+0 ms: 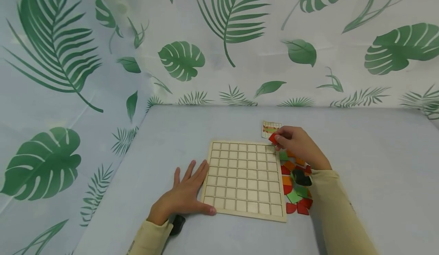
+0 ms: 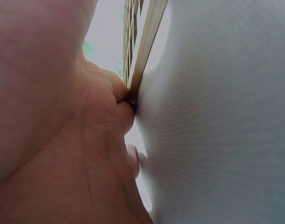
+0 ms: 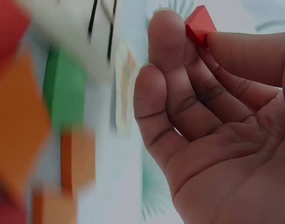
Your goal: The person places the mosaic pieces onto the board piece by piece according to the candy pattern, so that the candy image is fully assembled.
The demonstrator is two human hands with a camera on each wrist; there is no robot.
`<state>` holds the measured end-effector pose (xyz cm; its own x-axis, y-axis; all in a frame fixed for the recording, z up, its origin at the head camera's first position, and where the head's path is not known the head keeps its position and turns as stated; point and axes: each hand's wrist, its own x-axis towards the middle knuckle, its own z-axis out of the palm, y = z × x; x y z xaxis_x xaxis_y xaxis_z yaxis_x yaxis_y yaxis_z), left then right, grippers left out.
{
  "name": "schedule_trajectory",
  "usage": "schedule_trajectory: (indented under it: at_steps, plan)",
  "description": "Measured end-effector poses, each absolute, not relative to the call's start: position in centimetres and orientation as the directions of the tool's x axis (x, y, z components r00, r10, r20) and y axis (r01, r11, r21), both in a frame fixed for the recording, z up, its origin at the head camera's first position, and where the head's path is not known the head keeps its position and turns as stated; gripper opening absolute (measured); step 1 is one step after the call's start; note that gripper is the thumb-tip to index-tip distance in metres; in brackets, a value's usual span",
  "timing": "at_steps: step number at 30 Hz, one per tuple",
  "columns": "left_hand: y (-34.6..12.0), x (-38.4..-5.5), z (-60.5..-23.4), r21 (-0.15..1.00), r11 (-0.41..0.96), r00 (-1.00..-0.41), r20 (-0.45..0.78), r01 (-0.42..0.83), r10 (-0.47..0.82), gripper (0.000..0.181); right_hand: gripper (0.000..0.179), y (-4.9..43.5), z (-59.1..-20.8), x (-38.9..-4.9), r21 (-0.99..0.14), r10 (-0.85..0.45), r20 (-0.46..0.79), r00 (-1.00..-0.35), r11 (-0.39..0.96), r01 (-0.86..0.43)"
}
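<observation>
A square wooden grid board [image 1: 245, 177] lies flat on the table, its cells bare. My left hand [image 1: 185, 194] rests at the board's left edge with fingers spread, the thumb on its lower left corner. In the left wrist view, the fingers [image 2: 125, 116] touch the board's side. My right hand [image 1: 298, 144] pinches a small red block [image 3: 201, 24] between thumb and fingers, above the board's far right corner. Just behind that block lies a pattern card [image 1: 268, 128] printed with a grid and a red, orange and green design.
Loose red, orange and green blocks [image 1: 294, 197] are heaped along the board's right side, partly under my right wrist. A leaf-printed curtain [image 1: 219, 56] stands behind the table and on the left. Pale tabletop [image 1: 377, 163] extends to the right.
</observation>
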<state>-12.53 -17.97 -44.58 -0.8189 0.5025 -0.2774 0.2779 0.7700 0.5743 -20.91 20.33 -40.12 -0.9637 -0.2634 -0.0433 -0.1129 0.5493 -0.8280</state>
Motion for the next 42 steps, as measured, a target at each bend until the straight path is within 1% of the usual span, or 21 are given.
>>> schedule_trajectory:
  at_steps: [3,8,15,21,23,32,37,42]
  plan:
    - [-18.0,-12.5,-44.6,0.571,0.772,-0.821,-0.277,0.278,0.500,0.135,0.022,18.3,-40.5,-21.4,-0.854,-0.318,-0.030,-0.948,0.501,-0.141]
    - [-18.0,-12.4,-44.7,0.569,0.773,-0.824,-0.270,0.281,0.498,0.134,0.019,15.4,-41.0,-22.1,-0.860,-0.388,-0.030,-0.921,0.479,-0.174]
    - [-18.0,-12.3,-44.7,0.550,0.779,-0.829,-0.254,0.301,0.499,0.133,0.018,13.1,-41.5,-22.7,-0.865,-0.456,-0.001,-0.890,0.447,-0.228]
    - [-18.1,-12.3,-44.6,0.551,0.781,-0.830,-0.259,0.292,0.493,0.133,0.018,10.6,-42.1,-22.7,-0.890,-0.501,-0.027,-0.865,0.406,-0.207]
    - [-18.1,-12.3,-44.6,0.553,0.780,-0.829,-0.259,0.293,0.495,0.132,0.017,9.6,-42.2,-22.6,-0.890,-0.517,-0.024,-0.855,0.401,-0.218]
    - [-18.1,-12.5,-45.0,0.556,0.774,-0.820,-0.261,0.305,0.510,0.130,0.014,6.7,-42.4,-22.6,-0.843,-0.561,-0.022,-0.827,0.455,-0.287]
    - [-18.1,-12.5,-44.9,0.548,0.776,-0.817,-0.264,0.311,0.513,0.129,0.015,5.8,-42.4,-22.7,-0.813,-0.590,-0.009,-0.807,0.475,-0.338]
    - [-18.3,-12.6,-44.9,0.548,0.776,-0.815,-0.265,0.312,0.515,0.129,0.015,5.1,-42.5,-23.0,-0.798,-0.597,-0.030,-0.801,0.497,-0.341]
